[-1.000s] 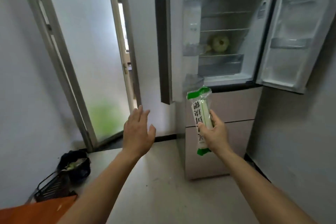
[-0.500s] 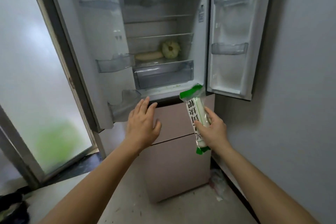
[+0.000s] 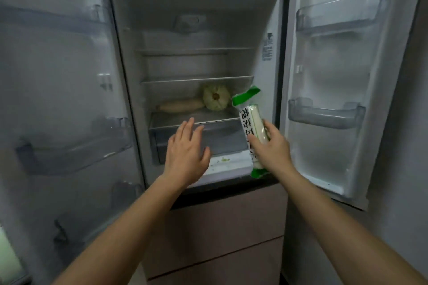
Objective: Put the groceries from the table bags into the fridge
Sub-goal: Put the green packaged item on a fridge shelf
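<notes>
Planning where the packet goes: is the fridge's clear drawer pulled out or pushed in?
Pushed in: the drawer front sits under the glass shelf; the left hand hovers before it.

A grey wall (image 3: 404, 215) stands at right, and a frosted pane (image 3: 7, 259) glows lower left.

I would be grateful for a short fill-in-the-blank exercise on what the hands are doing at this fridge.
1. The right hand grips a white packet with ____ ends.
2. The left hand, fingers straight, holds ____.
3. The fridge stands wide ____.

Missing words: green; nothing; open
</notes>
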The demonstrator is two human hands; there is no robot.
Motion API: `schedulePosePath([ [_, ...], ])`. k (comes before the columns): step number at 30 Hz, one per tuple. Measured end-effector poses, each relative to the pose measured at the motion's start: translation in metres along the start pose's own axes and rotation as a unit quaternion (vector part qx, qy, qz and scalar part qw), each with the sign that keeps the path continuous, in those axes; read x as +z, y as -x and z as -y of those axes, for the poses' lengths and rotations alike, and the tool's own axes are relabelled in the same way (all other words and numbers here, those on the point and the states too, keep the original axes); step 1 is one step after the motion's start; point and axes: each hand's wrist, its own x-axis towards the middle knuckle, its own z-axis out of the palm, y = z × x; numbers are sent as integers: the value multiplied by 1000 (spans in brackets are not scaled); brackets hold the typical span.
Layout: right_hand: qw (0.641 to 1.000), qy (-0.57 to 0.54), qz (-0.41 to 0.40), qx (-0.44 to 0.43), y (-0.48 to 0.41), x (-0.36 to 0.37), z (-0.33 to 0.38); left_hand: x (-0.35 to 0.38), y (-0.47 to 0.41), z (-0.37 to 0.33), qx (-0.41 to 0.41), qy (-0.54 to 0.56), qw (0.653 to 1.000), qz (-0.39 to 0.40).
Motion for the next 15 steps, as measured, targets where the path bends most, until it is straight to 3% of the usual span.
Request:
schedulePosePath([
  [5,992,77,11,-99,-104,12,11,11,-94,10,-3,-62,998,-26],
  [9,954,211,3,-212,-184,35,16,22,-156,29,-30,-131,991,-23],
  [15,908,278,-70,-305,-291,81,32,31,-244,58,-106,-179,977,-48],
])
